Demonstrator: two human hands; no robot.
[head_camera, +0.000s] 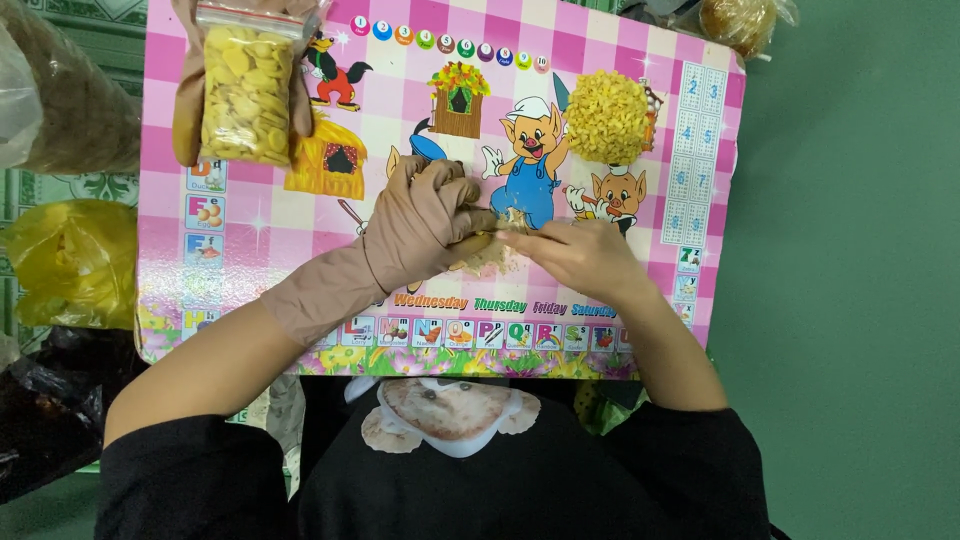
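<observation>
1. The left hand (425, 215), wearing a tan cloth glove, is curling closed around a small pale yellow piece (478, 243), mostly hidden by the fingers.
2. The bare right hand (570, 255) is pinching the same piece; its fingertips are meeting the glove, and the grip is hard to make out.
3. Pale crumbs (495, 260) are lying beneath both hands.
4. The pink checked cartoon worktop (400, 70) is carrying a clear bag of yellow chips (247, 90) far left and a heap of yellow bits (607, 117) far right.
5. Green floor (850, 250) is lying to the right.

A clear bag of yellow chips (247, 92) is laid far left; a yellow plastic bag (70, 262) is seen beside the table.
</observation>
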